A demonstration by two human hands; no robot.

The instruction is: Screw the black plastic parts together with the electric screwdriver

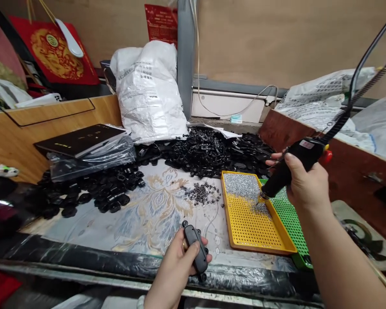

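Shiny black sheeting [116, 262] wrapped the near edge of the counter [157, 201], whose top wore a pale floral covering. Through the head camera I had the left grip [183, 257] just above that edge, pinching an elongated black housing [197, 253], thumb on its face and fingers round its far side; small round lugs stuck out from its ends and side. To the right, the right grip [309, 186] was wrapped around a black driver [304, 152], tilted with its tip down at the small silvery pieces [241, 185] in the yellow tray [251, 223]. I could not tell whether the tip touched them. A green tray [291, 219] lay just beside the yellow one, partly hidden by my right forearm.

Tiny dark pieces [202, 193] were scattered left of the trays. Farther left lay black rounded parts [111, 193], near a dark booklet [83, 139] resting on clear plastic bags [93, 163]. Behind, I saw a broad heap of black parts [206, 150], then a bulging white sack [151, 94] and a tan wall [292, 38].
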